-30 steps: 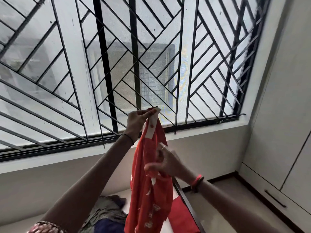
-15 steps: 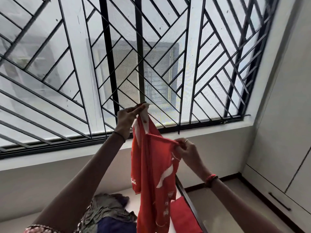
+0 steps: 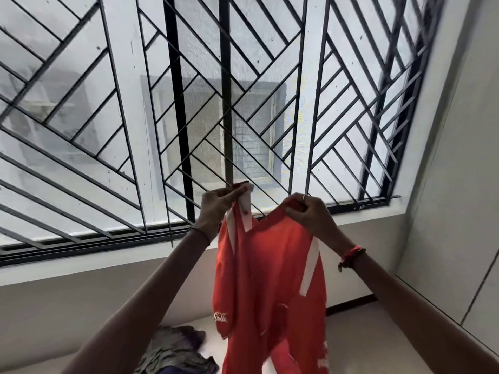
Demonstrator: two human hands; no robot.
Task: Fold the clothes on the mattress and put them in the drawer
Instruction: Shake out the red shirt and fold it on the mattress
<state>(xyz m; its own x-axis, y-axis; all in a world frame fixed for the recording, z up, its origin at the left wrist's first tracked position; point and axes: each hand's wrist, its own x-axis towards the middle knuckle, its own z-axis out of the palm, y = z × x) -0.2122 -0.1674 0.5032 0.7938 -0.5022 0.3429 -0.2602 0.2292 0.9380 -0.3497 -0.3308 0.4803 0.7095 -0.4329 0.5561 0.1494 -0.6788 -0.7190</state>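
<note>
Red fabric shirt with white stripes (image 3: 270,279) hangs between your left hand (image 3: 216,209) and right hand (image 3: 309,215), fingers (image 3: 295,211) pinching its shoulders so it drapes straight for folding.

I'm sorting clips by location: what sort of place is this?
Probably a home bedroom: a large grilled window, white cupboard doors on the right, and a heap of clothes lying below the red shirt being held up.

Black window grille (image 3: 226,76); perhaps cupboard doors (image 3: 464,211)
</note>
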